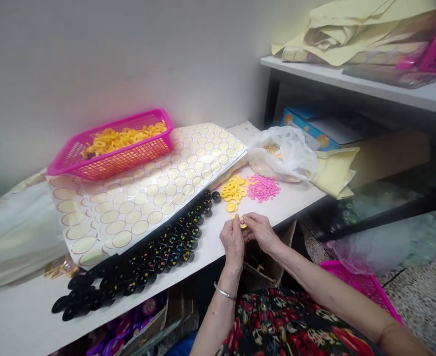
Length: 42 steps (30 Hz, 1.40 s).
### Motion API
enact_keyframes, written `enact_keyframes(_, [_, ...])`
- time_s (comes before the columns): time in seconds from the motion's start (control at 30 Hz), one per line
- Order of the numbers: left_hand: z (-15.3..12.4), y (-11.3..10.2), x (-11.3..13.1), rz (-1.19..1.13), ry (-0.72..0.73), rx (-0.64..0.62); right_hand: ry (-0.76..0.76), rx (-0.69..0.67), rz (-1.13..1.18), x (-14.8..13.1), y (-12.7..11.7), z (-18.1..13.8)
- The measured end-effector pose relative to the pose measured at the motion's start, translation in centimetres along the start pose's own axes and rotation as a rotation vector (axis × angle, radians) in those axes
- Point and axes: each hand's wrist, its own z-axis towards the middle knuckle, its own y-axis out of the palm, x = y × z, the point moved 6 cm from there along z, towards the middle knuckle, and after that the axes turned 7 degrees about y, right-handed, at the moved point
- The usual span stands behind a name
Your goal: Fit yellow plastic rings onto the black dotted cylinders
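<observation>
Now the left hand (pixel 233 241) and right hand (pixel 261 232) are pinching a yellow piece (pixel 243 225) near the table (pixel 212 242) — it's probably feeling light, stiff, best held around its outside.

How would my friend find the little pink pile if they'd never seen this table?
On the white table, find the crumpled see-through plastic bag. Just on the person's side of it, right of the loose yellow rings, lies the pink pile. Its pieces are pink, not yellow, and much tinier than the rings.
</observation>
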Motion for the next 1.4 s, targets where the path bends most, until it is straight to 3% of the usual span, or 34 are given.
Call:
enact_keyframes(0.2, [0.0,0.0,0.1,0.054,0.07,-0.007,-0.005,-0.032,0.005,-0.1,0.0,-0.5])
enact_keyframes(0.4, [0.6,0.3,-1.1,0.065,0.03,-0.022,0.027,0.039,-0.025,0.1,-0.6,0.2])
enact_keyframes(0.57, [0.9,0.4,-1.1,-0.019,0.007,-0.131,0.082,0.025,-0.009,0.4,-0.8,0.8])
enact_keyframes(0.8, [-0.6,0.5,1.4,-0.018,0.267,-0.428,0.037,-0.029,0.154,-0.5,-0.4,-1.0])
enact_keyframes(1.07, [-3.0,0.5,3.0,0.09,0.41,-0.38,0.068,-0.183,0.203,-1.5,-1.0,-5.6])
enact_keyframes(1.3, [-5.9,0.7,5.7,-0.062,0.451,-0.728,0.148,-0.16,0.005,-0.8,-3.9,-5.9])
enact_keyframes(1.4, [-6.8,0.8,6.1,-0.057,0.45,-0.822,0.226,-0.322,0.014,-0.2,-3.6,-6.2])
